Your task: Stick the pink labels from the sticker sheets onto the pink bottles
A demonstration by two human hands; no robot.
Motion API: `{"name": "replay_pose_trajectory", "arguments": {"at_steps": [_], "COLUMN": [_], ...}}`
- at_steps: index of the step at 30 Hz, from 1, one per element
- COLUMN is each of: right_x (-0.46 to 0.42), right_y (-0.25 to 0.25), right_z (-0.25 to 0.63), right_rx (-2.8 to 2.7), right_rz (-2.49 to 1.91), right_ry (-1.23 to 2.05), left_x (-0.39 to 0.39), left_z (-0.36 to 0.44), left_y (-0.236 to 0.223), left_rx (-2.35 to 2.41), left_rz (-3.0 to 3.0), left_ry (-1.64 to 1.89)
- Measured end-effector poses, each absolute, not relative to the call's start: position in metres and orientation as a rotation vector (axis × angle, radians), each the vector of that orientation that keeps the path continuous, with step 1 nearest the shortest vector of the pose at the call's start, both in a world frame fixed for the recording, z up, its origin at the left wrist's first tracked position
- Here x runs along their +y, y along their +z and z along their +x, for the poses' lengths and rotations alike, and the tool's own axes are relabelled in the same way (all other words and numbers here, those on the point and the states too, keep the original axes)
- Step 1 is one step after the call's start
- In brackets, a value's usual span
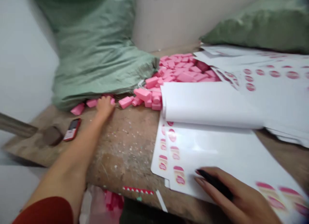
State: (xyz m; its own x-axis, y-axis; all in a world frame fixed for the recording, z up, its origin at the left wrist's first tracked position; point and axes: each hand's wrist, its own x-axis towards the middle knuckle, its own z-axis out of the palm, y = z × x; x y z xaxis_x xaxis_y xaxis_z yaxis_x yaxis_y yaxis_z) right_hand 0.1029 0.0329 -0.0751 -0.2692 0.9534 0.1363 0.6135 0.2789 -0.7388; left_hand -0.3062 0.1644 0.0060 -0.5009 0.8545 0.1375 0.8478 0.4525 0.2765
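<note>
Right hand (241,192) grasps black tool (218,186), 4 o'clock | left hand (105,105), 9 o'clock, can't tell grip | seemingly picking pink bottle (91,103) | wants sure pinch

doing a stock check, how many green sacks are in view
2: one green sack at upper left, beyond the left hand; the other green sack at upper right, beyond the white sheets. Any more behind these would be hidden.

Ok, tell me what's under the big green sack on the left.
Pink pieces show along the lower edge of the green sack, with the left hand among them. Whatever lies farther under is covered.
</note>
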Motion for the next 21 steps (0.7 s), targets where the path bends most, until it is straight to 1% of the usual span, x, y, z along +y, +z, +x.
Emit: {"name": "replay_pose_trajectory", "arguments": {"at_steps": [1, 5, 7, 8, 10, 12, 15, 17, 19, 21], "right_x": [0.032, 0.036, 0.038, 0.038, 0.036, 0.033, 0.028, 0.030, 0.034, 0.040], "right_y": [-0.066, -0.039, -0.031, -0.027, -0.022, -0.018, -0.018, -0.019, -0.019, -0.016], "right_z": [0.102, 0.101, 0.100, 0.098, 0.092, 0.083, 0.074, 0.075, 0.081, 0.087], "right_rx": [-2.028, -1.982, -1.923, -1.891, -1.824, -1.745, -1.541, -1.383, -1.308, -1.353], "right_rz": [-1.401, -1.476, -1.466, -1.446, -1.376, -1.294, -1.184, -1.148, -1.159, -1.187], "right_ry": [0.851, 0.984, 1.038, 1.057, 1.092, 1.169, 1.269, 1.220, 1.127, 1.088], "left_x": [0.167, 0.151, 0.128, 0.114, 0.086, 0.062, 0.037, 0.026, 0.017, 0.010], "left_z": [-0.305, -0.288, -0.263, -0.246, -0.202, -0.154, -0.094, -0.073, -0.066, -0.068], "left_y": [0.003, 0.003, 0.009, 0.013, 0.018, 0.019, 0.014, 0.010, 0.006, 0.006], "left_rx": [2.635, 2.511, 2.344, 2.217, 1.667, 1.252, 0.995, 0.960, 1.002, 1.078], "left_rz": [1.569, 1.595, 1.528, 1.454, 0.975, 0.619, 0.333, 0.278, 0.347, 0.534], "left_ry": [0.495, 0.625, 0.832, 0.945, 1.305, 1.379, 1.378, 1.365, 1.289, 1.161]}}
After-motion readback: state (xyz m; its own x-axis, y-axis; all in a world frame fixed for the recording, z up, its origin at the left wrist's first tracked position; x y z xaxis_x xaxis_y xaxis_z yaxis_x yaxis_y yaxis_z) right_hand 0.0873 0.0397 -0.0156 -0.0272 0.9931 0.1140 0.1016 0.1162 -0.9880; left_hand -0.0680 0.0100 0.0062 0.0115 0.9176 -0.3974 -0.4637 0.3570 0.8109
